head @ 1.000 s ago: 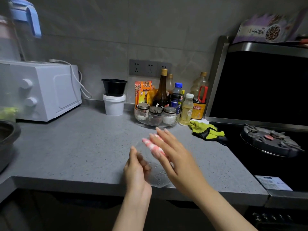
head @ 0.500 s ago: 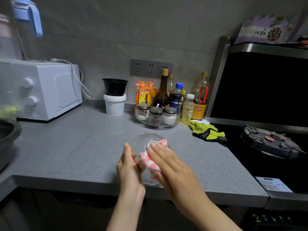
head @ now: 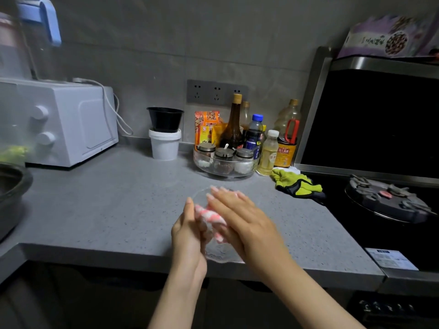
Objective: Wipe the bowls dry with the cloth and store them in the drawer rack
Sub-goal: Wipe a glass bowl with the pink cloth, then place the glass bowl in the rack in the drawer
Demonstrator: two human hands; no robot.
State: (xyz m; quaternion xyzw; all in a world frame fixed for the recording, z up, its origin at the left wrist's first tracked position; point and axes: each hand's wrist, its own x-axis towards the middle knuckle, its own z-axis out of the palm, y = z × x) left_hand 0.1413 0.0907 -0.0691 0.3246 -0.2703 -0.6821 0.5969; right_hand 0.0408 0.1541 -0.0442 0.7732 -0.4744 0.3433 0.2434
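Observation:
A clear glass bowl (head: 221,254) is held tipped on its side above the front edge of the grey counter (head: 107,210). My left hand (head: 187,236) grips the bowl's left side, thumb pointing up. A pink and white cloth (head: 209,214) lies against the bowl. My right hand (head: 244,222) presses that cloth onto the bowl with straight fingers, covering much of the glass. No drawer rack is in view.
Behind the hands stands a clear tray of spice jars (head: 223,170) with bottles around it. A white tub topped by a black bowl (head: 164,143) and a white oven (head: 59,124) sit further left. A yellow glove (head: 297,184) and a stove burner (head: 384,203) lie right.
My right hand slid the cloth across the bowl, down and then back up toward its far rim. My left hand kept its hold while the bowl's tilt shifted slightly.

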